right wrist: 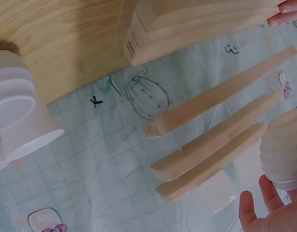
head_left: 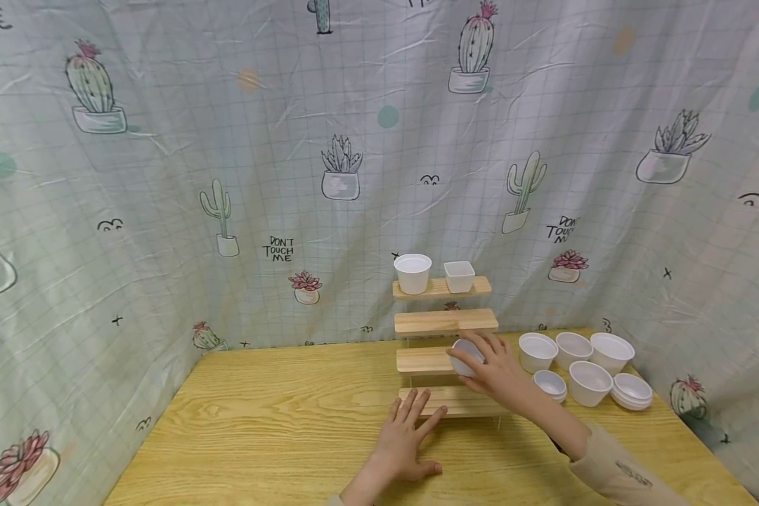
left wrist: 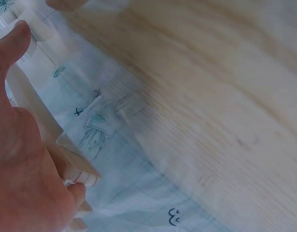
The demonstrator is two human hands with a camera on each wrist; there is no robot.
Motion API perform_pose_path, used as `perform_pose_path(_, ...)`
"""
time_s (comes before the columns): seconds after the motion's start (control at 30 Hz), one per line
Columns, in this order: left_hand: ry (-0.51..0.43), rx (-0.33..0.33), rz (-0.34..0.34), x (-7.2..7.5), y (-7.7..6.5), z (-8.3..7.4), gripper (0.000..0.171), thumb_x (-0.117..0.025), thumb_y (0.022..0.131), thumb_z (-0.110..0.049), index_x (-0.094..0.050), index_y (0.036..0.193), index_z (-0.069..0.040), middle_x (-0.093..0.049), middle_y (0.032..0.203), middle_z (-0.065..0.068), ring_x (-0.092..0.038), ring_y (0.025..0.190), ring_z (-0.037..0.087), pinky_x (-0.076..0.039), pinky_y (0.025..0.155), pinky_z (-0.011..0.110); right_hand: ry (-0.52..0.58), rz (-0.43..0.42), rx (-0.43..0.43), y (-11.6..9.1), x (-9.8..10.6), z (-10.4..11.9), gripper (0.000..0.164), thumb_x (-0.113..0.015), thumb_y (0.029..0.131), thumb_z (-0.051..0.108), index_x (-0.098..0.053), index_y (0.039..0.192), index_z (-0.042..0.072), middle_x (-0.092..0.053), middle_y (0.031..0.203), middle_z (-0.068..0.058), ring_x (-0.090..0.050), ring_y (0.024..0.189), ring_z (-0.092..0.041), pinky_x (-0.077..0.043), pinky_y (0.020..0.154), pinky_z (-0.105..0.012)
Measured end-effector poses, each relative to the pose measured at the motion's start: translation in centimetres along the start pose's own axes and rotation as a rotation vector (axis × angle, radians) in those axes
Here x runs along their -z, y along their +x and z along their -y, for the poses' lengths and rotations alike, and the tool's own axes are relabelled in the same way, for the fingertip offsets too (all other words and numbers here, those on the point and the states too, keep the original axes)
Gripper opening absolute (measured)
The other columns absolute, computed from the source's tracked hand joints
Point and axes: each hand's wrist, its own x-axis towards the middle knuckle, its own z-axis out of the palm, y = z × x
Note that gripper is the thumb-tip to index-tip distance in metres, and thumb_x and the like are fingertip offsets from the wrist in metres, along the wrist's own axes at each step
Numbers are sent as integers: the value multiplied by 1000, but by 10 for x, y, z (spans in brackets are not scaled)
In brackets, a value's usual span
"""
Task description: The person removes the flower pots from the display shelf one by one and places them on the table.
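My right hand [head_left: 495,364] grips a small round white pot [head_left: 465,357] by its sides, close over the second-lowest plank of a stepped wooden rack. Ridged walls of that pot [right wrist: 284,150] show in the right wrist view, with fingertips under it. My left hand [head_left: 403,441] has its fingers spread, the tips resting at the left end of the lowest plank [head_left: 464,402]. A larger round white pot [head_left: 413,274] and a square white pot [head_left: 459,277] stand on the top plank [head_left: 438,288].
Several white pots stand on the wooden table [head_left: 272,414] right of the rack, among them a round pot [head_left: 589,384] and a low stepped one [head_left: 631,392]. A cactus-print curtain [head_left: 379,154] hangs behind and at both sides of the table.
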Motion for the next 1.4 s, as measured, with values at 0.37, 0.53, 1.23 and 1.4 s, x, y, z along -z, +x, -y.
perform_pose_path(0.37,-7,10,28,-3,2,-1,86,-42,72,-75,-11,142,-37,-12,151,3,-14,139,23,-24,109,40,41,2,-26,-28,11,2,42,-41,89,48,-57,115,20,-52,116,-15,-49,96,-37,-42,70,-55)
perform_pose_path(0.53,-4,12,39,1,2,-2,87,-41,72,-75,-9,142,-37,-12,151,3,-15,139,23,-24,110,39,22,-8,-41,-40,16,3,53,-22,91,52,-58,112,19,-52,114,-15,-49,92,-34,-40,68,-49)
perform_pose_path(1.23,33,6,18,2,0,-1,86,-40,72,-76,-11,142,-36,-14,150,3,-18,138,23,-25,109,38,-5,12,-92,-88,33,-3,54,-21,90,54,-59,106,18,-52,109,-14,-45,87,-30,-38,65,-46)
perform_pose_path(1.4,32,8,18,2,0,-1,86,-39,71,-76,-11,142,-36,-13,150,3,-18,138,23,-25,109,38,-21,49,-100,-99,36,-9,56,-19,90,54,-59,106,19,-51,108,-11,-44,89,-25,-39,66,-42)
